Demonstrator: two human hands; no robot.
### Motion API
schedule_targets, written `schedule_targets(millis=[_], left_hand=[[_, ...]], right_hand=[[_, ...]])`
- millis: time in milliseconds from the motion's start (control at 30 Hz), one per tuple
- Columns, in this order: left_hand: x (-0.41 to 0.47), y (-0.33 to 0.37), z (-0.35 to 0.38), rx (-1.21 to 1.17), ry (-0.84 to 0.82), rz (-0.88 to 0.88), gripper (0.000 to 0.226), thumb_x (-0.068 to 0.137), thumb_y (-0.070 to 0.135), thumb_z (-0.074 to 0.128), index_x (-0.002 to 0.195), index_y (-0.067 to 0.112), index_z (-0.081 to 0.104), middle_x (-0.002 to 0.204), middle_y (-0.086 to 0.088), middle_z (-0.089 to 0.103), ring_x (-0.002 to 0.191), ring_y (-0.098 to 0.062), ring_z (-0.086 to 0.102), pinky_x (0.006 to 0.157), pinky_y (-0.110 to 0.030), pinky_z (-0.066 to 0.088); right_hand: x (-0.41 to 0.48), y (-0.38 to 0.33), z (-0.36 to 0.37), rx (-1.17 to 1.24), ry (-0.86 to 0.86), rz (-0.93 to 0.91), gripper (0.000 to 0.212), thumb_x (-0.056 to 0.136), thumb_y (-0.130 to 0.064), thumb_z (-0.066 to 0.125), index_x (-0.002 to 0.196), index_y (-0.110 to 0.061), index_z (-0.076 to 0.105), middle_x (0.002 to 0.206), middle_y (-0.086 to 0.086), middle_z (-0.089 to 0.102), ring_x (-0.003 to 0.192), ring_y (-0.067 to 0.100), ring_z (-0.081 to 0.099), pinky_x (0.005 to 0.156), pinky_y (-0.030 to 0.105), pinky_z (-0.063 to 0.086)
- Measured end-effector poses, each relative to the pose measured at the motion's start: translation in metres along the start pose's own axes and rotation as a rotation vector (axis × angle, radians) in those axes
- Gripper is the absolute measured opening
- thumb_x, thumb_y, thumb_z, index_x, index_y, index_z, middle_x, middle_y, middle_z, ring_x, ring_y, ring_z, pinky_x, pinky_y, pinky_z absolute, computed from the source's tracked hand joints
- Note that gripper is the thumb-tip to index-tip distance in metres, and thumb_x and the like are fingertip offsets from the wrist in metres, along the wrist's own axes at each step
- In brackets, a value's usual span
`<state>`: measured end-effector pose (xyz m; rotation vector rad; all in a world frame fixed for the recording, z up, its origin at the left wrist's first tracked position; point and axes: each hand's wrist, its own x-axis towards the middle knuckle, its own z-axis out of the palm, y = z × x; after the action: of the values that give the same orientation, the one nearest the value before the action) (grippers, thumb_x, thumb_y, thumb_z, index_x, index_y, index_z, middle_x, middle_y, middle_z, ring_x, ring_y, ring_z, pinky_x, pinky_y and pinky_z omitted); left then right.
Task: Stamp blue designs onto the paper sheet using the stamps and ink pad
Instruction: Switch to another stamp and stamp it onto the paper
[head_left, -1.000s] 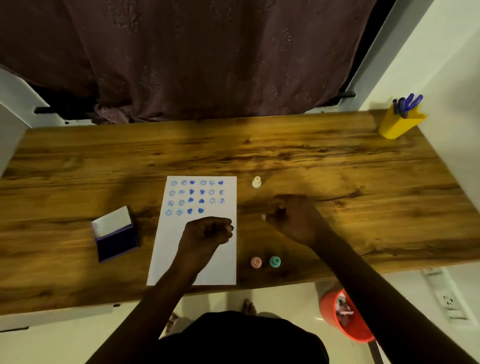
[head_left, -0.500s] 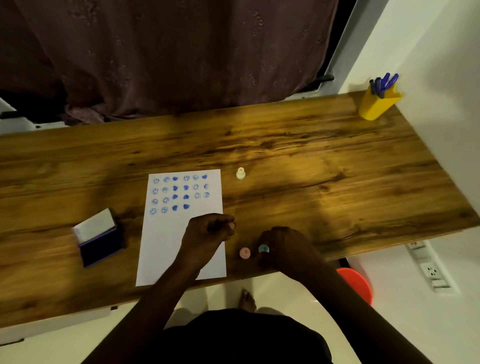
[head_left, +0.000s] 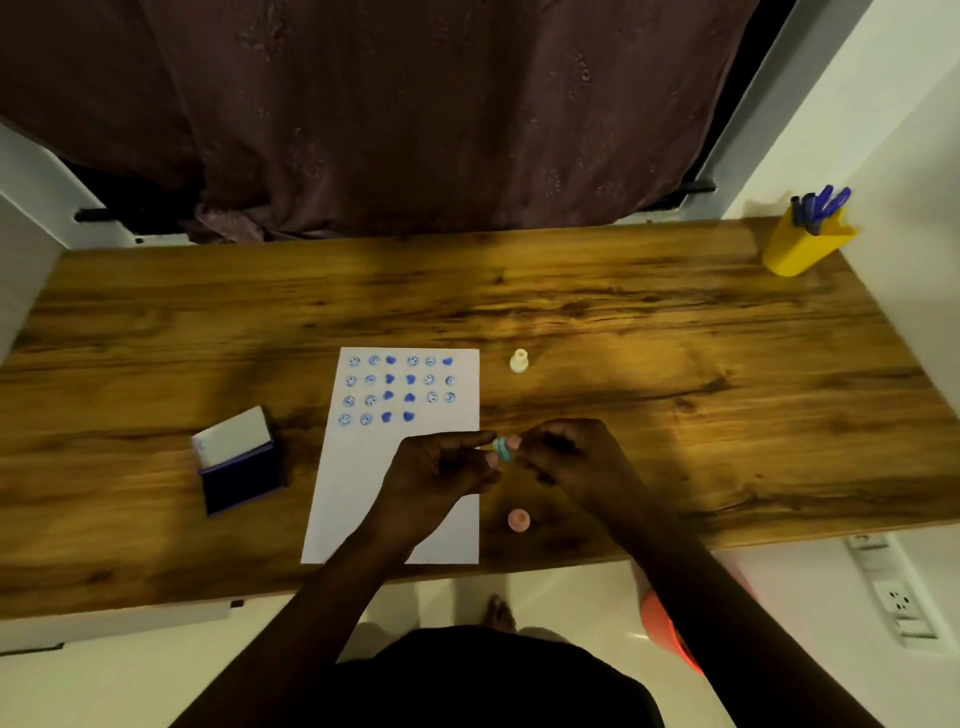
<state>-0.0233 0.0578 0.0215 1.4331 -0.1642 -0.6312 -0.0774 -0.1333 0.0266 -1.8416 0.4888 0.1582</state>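
Note:
A white paper sheet (head_left: 358, 483) lies on the wooden table (head_left: 675, 353), with several rows of blue smiley and heart prints across its top part. Over the sheet's right edge, my left hand (head_left: 441, 467) and my right hand (head_left: 571, 457) meet, and both pinch a small teal stamp (head_left: 502, 450) between their fingertips. A pink stamp (head_left: 518, 520) stands on the table just below my hands. A cream stamp (head_left: 519, 360) stands to the right of the sheet's top. The open blue ink pad (head_left: 240, 478), lid raised, sits left of the sheet.
A yellow holder with blue pens (head_left: 802, 244) stands at the far right corner of the table. A dark curtain (head_left: 415, 114) hangs behind the table. An orange bin (head_left: 667, 631) sits on the floor below the right front edge, by a wall socket (head_left: 896, 603).
My right hand went down to the front stamps, picked up the teal one and brought it up to my left hand. The pink stamp stays on the table.

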Motion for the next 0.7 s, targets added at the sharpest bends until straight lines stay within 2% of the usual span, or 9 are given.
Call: schedule_targets(millis=[67, 133, 233, 333, 400, 500, 600, 700], left_hand=[[-0.002, 0.003, -0.008, -0.007, 0.037, 0.025, 0.049, 0.087, -0.001, 0.073, 0.097, 0.046, 0.080, 0.111, 0.000, 0.080, 0.099, -0.025, 0.078, 0.080, -0.037, 0.065], [-0.004, 0.005, -0.017, -0.010, 0.064, 0.031, 0.047, 0.088, -0.001, 0.073, 0.096, 0.045, 0.080, 0.112, -0.008, 0.079, 0.096, -0.028, 0.079, 0.079, -0.035, 0.064], [-0.009, 0.003, -0.031, -0.036, 0.095, 0.047, 0.045, 0.088, -0.001, 0.073, 0.099, 0.042, 0.080, 0.114, -0.010, 0.079, 0.096, -0.031, 0.079, 0.078, -0.035, 0.064], [-0.012, 0.002, -0.044, -0.051, 0.110, 0.073, 0.042, 0.087, -0.001, 0.074, 0.103, 0.036, 0.079, 0.116, -0.010, 0.078, 0.101, -0.034, 0.077, 0.078, -0.036, 0.064], [-0.016, 0.002, -0.053, -0.048, 0.129, 0.082, 0.039, 0.084, 0.008, 0.075, 0.102, 0.042, 0.079, 0.113, -0.005, 0.079, 0.099, -0.034, 0.077, 0.078, -0.036, 0.065], [-0.022, 0.003, -0.068, -0.049, 0.161, 0.075, 0.036, 0.082, 0.018, 0.074, 0.103, 0.047, 0.076, 0.110, -0.003, 0.080, 0.094, -0.032, 0.078, 0.077, -0.038, 0.065], [-0.027, 0.003, -0.088, -0.023, 0.202, 0.062, 0.037, 0.087, 0.015, 0.074, 0.098, 0.050, 0.077, 0.106, -0.001, 0.080, 0.092, -0.030, 0.079, 0.078, -0.039, 0.066], [-0.032, 0.000, -0.110, 0.011, 0.288, 0.020, 0.027, 0.091, 0.009, 0.073, 0.091, 0.035, 0.082, 0.096, -0.007, 0.082, 0.087, -0.029, 0.080, 0.082, -0.045, 0.065]], right_hand=[[0.002, -0.008, 0.009, 0.098, -0.032, 0.030, 0.021, 0.090, -0.032, 0.073, 0.091, -0.011, 0.076, 0.077, 0.004, 0.077, 0.060, 0.006, 0.066, 0.057, 0.021, 0.050], [0.003, -0.015, 0.017, 0.175, -0.075, 0.036, 0.021, 0.091, -0.030, 0.072, 0.098, -0.010, 0.075, 0.080, 0.004, 0.077, 0.061, 0.003, 0.067, 0.055, 0.014, 0.049], [0.007, -0.022, 0.031, 0.214, -0.130, 0.035, 0.023, 0.093, -0.028, 0.070, 0.103, -0.008, 0.075, 0.080, 0.003, 0.077, 0.062, 0.005, 0.067, 0.056, 0.014, 0.050], [0.010, -0.027, 0.044, 0.217, -0.148, 0.030, 0.022, 0.093, -0.027, 0.071, 0.101, -0.007, 0.077, 0.085, 0.010, 0.078, 0.068, 0.013, 0.068, 0.062, 0.019, 0.054], [0.011, -0.030, 0.053, 0.196, -0.171, -0.009, 0.021, 0.093, -0.024, 0.071, 0.104, -0.008, 0.077, 0.089, 0.012, 0.077, 0.072, 0.015, 0.070, 0.065, 0.019, 0.055], [0.014, -0.036, 0.066, 0.151, -0.222, -0.080, 0.022, 0.092, -0.017, 0.072, 0.113, -0.013, 0.076, 0.100, 0.003, 0.078, 0.089, 0.016, 0.074, 0.072, 0.023, 0.060], [0.019, -0.043, 0.083, 0.093, -0.223, -0.136, 0.032, 0.087, -0.010, 0.076, 0.119, -0.013, 0.073, 0.115, -0.002, 0.074, 0.105, 0.015, 0.071, 0.081, 0.025, 0.061], [0.025, -0.052, 0.102, -0.028, -0.208, -0.217, 0.033, 0.085, -0.012, 0.078, 0.119, -0.013, 0.074, 0.119, -0.002, 0.073, 0.112, 0.013, 0.069, 0.092, 0.033, 0.060]])
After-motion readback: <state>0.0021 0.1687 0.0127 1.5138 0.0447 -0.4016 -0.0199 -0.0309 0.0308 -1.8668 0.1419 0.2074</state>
